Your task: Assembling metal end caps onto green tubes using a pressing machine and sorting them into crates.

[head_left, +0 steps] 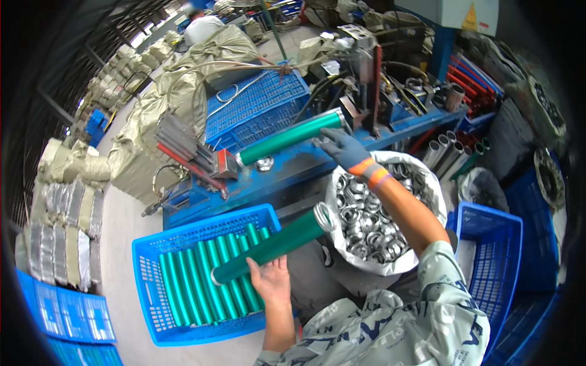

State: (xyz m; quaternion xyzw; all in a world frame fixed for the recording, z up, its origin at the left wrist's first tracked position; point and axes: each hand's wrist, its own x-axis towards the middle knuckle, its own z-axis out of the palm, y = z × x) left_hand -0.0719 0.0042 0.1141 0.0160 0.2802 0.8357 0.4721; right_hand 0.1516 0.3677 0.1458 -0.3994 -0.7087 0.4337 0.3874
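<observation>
My bare left hand point(272, 280) supports a green tube point(274, 245) from beneath, its thumb along the near side. The tube slants up to the right above a blue crate, and a silver metal ring point(322, 217) sits at its upper end. My right hand point(343, 148), in a grey-blue glove with an orange cuff, reaches to the machine bench with its fingers stretched out. Those fingers are beside the right end of a second green tube point(290, 138), which lies between the metal blocks of the bench machine point(226, 165). Whether the fingertips touch that tube I cannot tell.
Several green tubes lie in the blue crate point(141, 244) at left. A white sack point(436, 183) of loose metal rings point(366, 229) stands below my right forearm. Another blue crate point(519, 232) is at right. Bare metal tubes point(436, 149) stand beside the blue bench point(268, 186).
</observation>
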